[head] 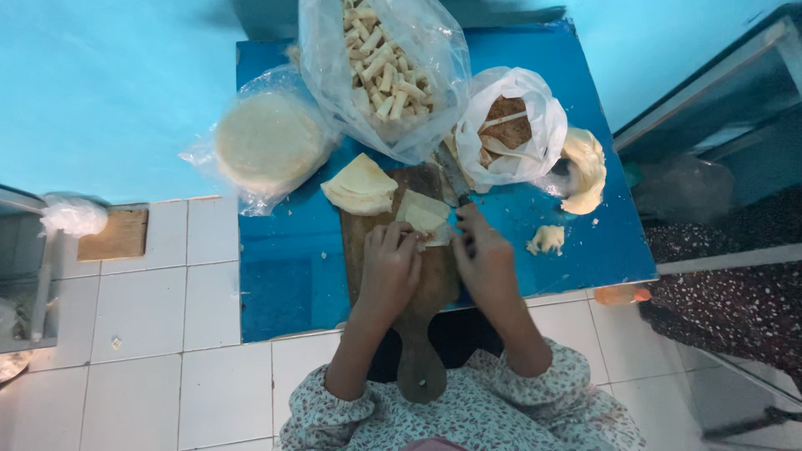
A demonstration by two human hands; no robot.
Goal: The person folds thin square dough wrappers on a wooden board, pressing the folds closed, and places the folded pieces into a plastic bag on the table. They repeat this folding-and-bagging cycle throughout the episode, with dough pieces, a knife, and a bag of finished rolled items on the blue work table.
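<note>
Both hands sit close together on the wooden cutting board (413, 276), which lies on a low blue table (284, 267) with its handle pointing toward the person. Left hand (389, 271) presses down with curled fingers on a small folded piece of thin pale dough (423, 213), pinning its near edge. Right hand (483, 259) is closed around the handle of a knife (453, 174); the blade runs away toward the far side, just right of the dough piece and touching or nearly touching it.

Judging by this, the step in hand is cutting or trimming the folded sheet into a strip or wedge. A stack of similarly folded dough quarters (361, 185) rests at the far left corner of the board, just beside the piece being worked. The next move seems to call for keeping the left fingertips clear of the edge while the blade comes down, and for holding the soft layers flat so they do not slide.

Around the board: a round stack of flat dough sheets in a clear bag (267, 144) at the far left, a big clear bag of rolled pastry sticks (380, 71) at the far middle, and a white bag holding brown filling (510, 125) to the right. Scraps of dough (547, 240) lie on the table right of the board, with a larger pale lump (585, 171) beyond them.
</note>
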